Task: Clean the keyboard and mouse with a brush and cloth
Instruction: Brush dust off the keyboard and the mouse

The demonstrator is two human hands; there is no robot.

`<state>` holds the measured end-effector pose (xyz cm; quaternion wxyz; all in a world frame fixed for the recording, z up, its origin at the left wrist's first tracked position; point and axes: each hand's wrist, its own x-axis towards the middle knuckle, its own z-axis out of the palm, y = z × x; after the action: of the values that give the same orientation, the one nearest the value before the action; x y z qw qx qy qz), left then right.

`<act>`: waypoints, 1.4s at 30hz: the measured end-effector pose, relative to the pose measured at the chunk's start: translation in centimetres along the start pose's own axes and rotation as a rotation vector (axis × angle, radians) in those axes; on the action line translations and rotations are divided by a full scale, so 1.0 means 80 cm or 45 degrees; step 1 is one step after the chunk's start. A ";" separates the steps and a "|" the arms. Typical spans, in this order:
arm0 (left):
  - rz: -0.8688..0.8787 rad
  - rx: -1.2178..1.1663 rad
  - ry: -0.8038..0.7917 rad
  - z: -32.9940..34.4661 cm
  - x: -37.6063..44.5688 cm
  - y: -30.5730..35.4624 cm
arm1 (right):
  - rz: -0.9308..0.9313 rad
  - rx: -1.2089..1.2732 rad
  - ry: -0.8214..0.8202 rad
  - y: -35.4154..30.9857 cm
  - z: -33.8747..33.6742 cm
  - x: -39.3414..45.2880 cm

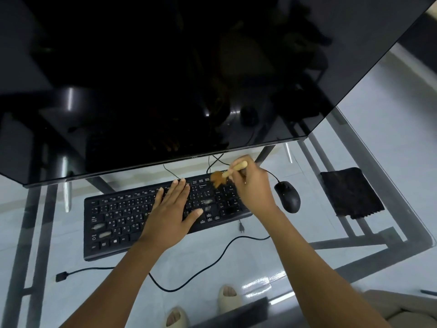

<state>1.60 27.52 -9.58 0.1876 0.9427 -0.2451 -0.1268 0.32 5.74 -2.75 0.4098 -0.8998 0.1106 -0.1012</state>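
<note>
While your right hand (251,185) grips the brush (227,175) on the keyboard (113,223) and your left hand (173,204) lies flat, mouse (287,196) and cloth (351,194) wait untouched.

A glass-topped desk (354,147) on a grey metal frame stands over glossy pale floor tiles (257,284).
</note>
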 end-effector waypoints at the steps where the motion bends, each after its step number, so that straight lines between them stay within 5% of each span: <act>1: -0.004 -0.002 0.003 0.001 -0.001 0.002 | -0.024 0.003 0.105 -0.003 0.000 -0.001; 3: -0.008 -0.013 0.011 0.001 -0.001 0.003 | -0.005 0.093 0.227 -0.003 -0.005 0.000; 7: 0.016 -0.031 -0.041 -0.002 -0.004 0.000 | -0.031 -0.059 -0.073 -0.001 -0.009 -0.006; 11: 0.032 0.003 -0.075 -0.002 -0.003 0.001 | -0.019 0.008 0.145 0.011 -0.025 -0.012; 15: 0.030 0.027 -0.068 -0.004 -0.003 -0.001 | 0.130 -0.068 -0.174 0.012 -0.030 -0.019; 18: 0.013 0.029 -0.074 -0.003 -0.003 0.004 | 0.152 -0.079 0.167 0.018 -0.040 -0.023; 22: 0.000 0.015 -0.072 -0.004 -0.003 0.005 | 0.198 -0.033 -0.134 0.012 -0.037 -0.033; 27: 0.004 0.027 -0.072 -0.005 -0.004 0.008 | 0.155 -0.116 0.163 0.015 -0.046 -0.030; 30: 0.006 0.032 -0.063 -0.004 -0.005 0.005 | 0.170 -0.076 -0.119 0.013 -0.039 -0.033; 35: 0.009 0.037 -0.057 -0.003 -0.004 0.006 | 0.141 -0.010 0.225 0.013 -0.044 -0.025; 39: 0.008 0.040 -0.037 -0.002 -0.005 0.002 | 0.077 -0.082 -0.184 -0.001 -0.026 -0.024; 42: 0.012 0.047 -0.050 -0.001 -0.004 0.004 | 0.006 -0.123 0.094 -0.001 -0.021 -0.017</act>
<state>1.22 27.46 -9.31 0.1660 0.9421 -0.2557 -0.1398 -1.39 4.96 -1.71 0.3616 -0.9140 0.1325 -0.1278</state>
